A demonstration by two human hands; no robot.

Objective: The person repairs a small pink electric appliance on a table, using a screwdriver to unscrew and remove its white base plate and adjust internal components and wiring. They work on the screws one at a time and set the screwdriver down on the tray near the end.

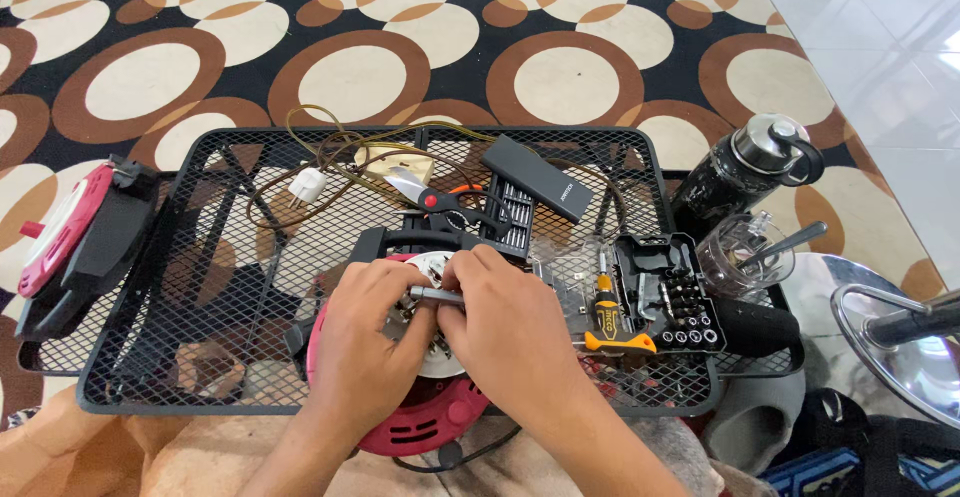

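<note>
Both hands meet over the opened red cable reel (425, 412), which sits at the near edge of the black mesh table (150, 357), close to the body, likely for reach and steadiness. Left hand (365, 352) lies over the reel's white inner disc (432, 269), seemingly bracing it. Right hand (510, 332) has its fingers (470, 277) pinched narrow round a short metal tool shaft (435, 296) lying level between the two hands; left thumb and forefinger touch its other end. Tip is hidden, so I cannot tell what it engages.

Just right of the hands: an open black tool case (670, 302) of bits and sockets, with a yellow-and-black driver handle (607, 322) lying in it, kept within arm's reach. Behind the reel: red-handled scissors (430, 195), a dark flat rectangular box (537, 179) with a small pale label, set at a slant, a white plug (307, 186) on tangled olive cord.

Off the table's left edge, a second red reel half (60, 232). To the right, a dark bottle (750, 172) and a clear glass cup (735, 252).
</note>
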